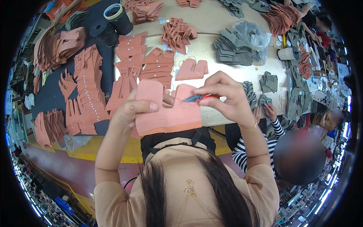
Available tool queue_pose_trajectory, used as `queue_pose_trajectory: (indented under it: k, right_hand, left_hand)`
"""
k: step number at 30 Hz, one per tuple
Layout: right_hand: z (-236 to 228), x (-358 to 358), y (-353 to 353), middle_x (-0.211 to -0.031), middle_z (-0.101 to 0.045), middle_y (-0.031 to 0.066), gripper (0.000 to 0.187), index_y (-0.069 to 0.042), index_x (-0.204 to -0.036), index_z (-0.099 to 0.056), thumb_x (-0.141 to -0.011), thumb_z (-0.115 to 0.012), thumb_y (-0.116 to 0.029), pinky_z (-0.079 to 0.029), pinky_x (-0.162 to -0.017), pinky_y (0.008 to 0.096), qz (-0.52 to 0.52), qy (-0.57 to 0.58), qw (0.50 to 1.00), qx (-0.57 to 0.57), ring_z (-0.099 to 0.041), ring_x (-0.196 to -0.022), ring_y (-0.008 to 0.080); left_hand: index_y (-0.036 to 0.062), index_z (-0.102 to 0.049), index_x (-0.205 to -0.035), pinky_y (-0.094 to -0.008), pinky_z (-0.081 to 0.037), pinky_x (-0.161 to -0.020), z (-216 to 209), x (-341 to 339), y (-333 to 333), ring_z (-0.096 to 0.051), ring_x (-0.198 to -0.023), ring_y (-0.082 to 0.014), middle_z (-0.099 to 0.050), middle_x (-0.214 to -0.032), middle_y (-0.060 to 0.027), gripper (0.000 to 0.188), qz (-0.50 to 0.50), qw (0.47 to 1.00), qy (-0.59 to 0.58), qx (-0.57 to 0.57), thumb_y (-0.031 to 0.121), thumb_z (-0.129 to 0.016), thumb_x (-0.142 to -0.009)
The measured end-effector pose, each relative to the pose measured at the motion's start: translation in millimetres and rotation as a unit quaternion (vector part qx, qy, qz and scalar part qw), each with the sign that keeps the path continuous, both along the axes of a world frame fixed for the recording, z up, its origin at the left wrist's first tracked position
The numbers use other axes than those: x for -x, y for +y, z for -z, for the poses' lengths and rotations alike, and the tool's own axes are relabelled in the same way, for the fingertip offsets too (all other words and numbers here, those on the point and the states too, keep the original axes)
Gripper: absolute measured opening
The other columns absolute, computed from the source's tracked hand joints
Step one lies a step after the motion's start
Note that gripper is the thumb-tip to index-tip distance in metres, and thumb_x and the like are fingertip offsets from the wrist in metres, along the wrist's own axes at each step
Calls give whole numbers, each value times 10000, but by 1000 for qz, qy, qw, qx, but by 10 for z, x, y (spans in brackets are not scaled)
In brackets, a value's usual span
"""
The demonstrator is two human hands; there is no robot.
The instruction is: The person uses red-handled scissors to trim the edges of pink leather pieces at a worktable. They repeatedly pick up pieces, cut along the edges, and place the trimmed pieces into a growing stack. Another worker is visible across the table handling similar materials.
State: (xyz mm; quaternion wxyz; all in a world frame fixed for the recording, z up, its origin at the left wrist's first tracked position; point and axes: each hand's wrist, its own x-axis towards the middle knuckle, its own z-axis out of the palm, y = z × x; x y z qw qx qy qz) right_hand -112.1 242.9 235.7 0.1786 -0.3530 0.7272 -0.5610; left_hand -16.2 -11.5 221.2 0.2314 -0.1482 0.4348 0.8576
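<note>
My left hand [130, 109] grips a salmon-pink shoe upper piece [166, 119] by its left side, thumb on the front face, and holds it raised near the table's front edge. The piece has a rounded notch at its top and a stitched patch on its right part. Closed round red-handled cutting pliers [206, 98], my right hand [230, 96] holds their dark tip against the piece beside the stitching. A thin thread seems to run near the tip. Just beyond lies a similar notched pink piece [192, 70] on the table.
Stacks of pink pieces [89, 87] cover the dark left table part. Two dark spools [104, 34] stand behind them. Grey pieces [228, 47] lie by a clear plastic bag [251, 36]. At the right, a person in a striped sleeve [242, 153] handles grey pieces.
</note>
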Motion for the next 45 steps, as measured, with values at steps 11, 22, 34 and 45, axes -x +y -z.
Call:
queue_pose_trajectory:
  k: [11,22,34,45]
  right_hand:
    - [32,-191,-127,-950,-549,53,429,-65,-1124,-688,-705,-780,-48,-471,-661,231,92,71,993,17,-564,-783,115]
    - [68,-294,-371,-943,-549,58,490,-120,-1155,-679,-681,-779,-51,-469,-607,277,101,144,984,16,-529,-692,151]
    - [-86,-382,-307,-936,-589,65,394,-65,-1108,-698,-724,-740,12,-494,-655,256,103,163,981,-29,-596,-766,141]
    - [-46,-370,-351,-919,-606,64,339,-53,-1091,-696,-756,-736,-25,-475,-641,246,132,107,984,49,-586,-775,141]
  left_hand:
    - [-25,-480,-1237,-272,-514,-796,-82,-68,189,-612,-962,-114,-618,-1111,-83,444,-75,995,44,46,34,-662,-837]
    - [-25,-477,-1235,-198,-445,-674,-208,-178,311,-569,-865,-52,-629,-1046,-56,357,-52,990,89,97,106,-603,-928]
    - [-15,-520,-1089,-181,-325,-498,-258,-189,314,-437,-625,-4,-586,-792,6,232,-23,980,119,158,121,-613,-925]
    - [-7,-522,-1028,-188,-347,-518,-382,-128,310,-452,-656,-6,-582,-807,4,176,-3,983,87,162,100,-614,-922]
